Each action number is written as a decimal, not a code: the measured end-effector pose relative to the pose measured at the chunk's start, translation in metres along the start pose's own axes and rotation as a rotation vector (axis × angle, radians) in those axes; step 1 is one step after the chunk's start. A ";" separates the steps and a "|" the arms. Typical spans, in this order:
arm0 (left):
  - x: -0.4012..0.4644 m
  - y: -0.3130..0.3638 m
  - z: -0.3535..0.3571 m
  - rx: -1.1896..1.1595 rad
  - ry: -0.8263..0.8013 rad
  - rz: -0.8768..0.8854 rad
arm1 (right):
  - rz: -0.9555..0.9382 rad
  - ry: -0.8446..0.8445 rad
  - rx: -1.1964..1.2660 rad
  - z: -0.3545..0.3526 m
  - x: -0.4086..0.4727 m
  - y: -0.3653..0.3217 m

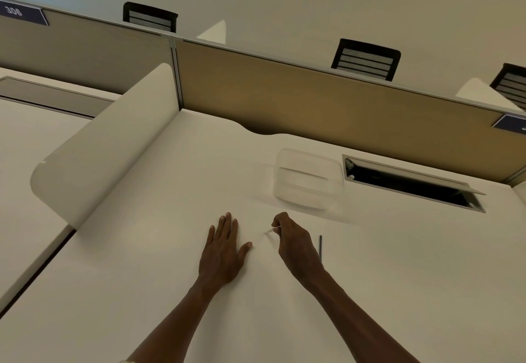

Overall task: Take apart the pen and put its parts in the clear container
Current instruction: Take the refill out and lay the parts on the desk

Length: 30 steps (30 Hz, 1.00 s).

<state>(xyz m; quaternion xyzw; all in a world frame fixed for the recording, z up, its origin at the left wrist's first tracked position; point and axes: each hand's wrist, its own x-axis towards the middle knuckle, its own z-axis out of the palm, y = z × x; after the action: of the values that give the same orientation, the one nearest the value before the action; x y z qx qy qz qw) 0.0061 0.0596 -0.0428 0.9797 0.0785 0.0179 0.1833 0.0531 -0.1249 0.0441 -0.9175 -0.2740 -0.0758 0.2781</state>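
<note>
Right hand (294, 244): fingers curled, the fingertips pinching a small pale, translucent pen part (270, 231) just above the table (142, 263); the piece is blurred, and which part of the pen it is cannot be told. Left hand (223, 248): flat on the table, palm down, fingers straight and close together, thumb spread to the side — it holds nothing. The two hands lie near each other, a strip of bare table between them.

Just beside the right hand, on its outer side, a thin dark rod (320, 247) lies on the table, pointing away from the person; its near end is hidden behind the wrist. It may be the pen's ink tube, though this is not certain.

Beyond the right hand stands the clear container (308, 180), blurred, apart from both hands; no contents can be made out in it. To its right, an open cable hatch (410, 183) is set into the table. A tan partition (313, 98) closes the far edge, a white curved side screen (105, 146) the left — black chair backs (367, 59) show above the partition.
</note>
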 end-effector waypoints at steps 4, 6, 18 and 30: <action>0.000 -0.001 0.001 0.018 -0.003 -0.001 | -0.003 -0.008 -0.012 0.000 0.001 -0.002; 0.000 -0.002 0.001 0.026 -0.005 -0.002 | -0.001 -0.008 -0.014 -0.002 0.002 -0.003; 0.001 -0.003 0.005 0.047 -0.003 0.000 | 0.015 0.098 0.054 -0.016 0.010 -0.006; 0.000 -0.002 0.003 0.019 0.013 0.001 | -0.040 0.148 0.064 -0.030 0.018 -0.013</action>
<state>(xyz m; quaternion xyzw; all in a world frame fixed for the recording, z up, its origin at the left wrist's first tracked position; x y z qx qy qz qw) 0.0062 0.0605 -0.0466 0.9814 0.0795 0.0235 0.1733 0.0617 -0.1238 0.0803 -0.8943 -0.2732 -0.1402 0.3254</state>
